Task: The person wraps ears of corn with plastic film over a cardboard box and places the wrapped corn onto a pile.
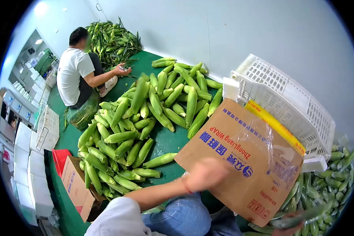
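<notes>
My left hand [208,174] is blurred by motion over the lower left part of a flattened cardboard sheet [240,157]; its fingers cannot be made out. At the lower right, my right hand [290,227] is partly in view, smeared, with a blurred wrapped corn ear [303,217] at its fingers. Film-wrapped corn ears [330,192] lie heaped around it. Beyond my left hand, a large pile of green corn ears in husk [122,137] covers the green floor [165,143].
White plastic crates [287,92] stand behind the cardboard. An open carton [76,185] and a red container [61,159] are at the left. A person [72,74] sits near a heap of corn [116,43]. White foam boxes [39,181] line the far left.
</notes>
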Demonstrator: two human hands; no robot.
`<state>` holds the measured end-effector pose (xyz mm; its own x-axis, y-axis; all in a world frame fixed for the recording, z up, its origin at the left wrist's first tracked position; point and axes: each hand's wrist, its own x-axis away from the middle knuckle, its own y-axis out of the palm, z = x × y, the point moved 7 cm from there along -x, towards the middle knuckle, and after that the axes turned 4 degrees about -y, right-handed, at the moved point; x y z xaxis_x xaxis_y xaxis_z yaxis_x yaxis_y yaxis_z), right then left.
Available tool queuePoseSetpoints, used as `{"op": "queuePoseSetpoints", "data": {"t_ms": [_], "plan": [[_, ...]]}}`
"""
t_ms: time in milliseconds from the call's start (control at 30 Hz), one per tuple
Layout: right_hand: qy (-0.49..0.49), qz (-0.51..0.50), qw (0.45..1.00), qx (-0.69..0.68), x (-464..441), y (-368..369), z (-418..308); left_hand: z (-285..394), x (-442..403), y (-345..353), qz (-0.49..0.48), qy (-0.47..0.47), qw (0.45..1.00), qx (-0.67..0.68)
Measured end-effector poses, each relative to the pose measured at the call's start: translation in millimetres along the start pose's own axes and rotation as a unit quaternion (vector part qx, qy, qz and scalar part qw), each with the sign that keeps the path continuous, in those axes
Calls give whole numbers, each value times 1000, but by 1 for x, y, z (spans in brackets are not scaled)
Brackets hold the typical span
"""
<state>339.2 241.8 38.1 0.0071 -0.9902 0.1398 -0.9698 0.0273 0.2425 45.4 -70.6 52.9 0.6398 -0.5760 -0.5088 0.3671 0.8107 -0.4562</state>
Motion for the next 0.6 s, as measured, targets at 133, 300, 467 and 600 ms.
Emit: {"op": "queuePoseSetpoints", "data": {"t_ms": [133, 300, 467, 600], "plan": [[-278, 31, 860, 428, -117, -95, -67, -125, 133, -101, 174, -307, 905, -237], [-207, 31, 825, 526, -169, -140, -50, -198, 263, -122, 33, -479, 774, -412], [-206, 22, 812, 545, -160, -137, -51, -245, 282, -84, -244, -500, 677, -481], [-228, 3, 801, 554, -132, -135, -56, -261, 268, -93, -449, -400, 634, -486]]}}
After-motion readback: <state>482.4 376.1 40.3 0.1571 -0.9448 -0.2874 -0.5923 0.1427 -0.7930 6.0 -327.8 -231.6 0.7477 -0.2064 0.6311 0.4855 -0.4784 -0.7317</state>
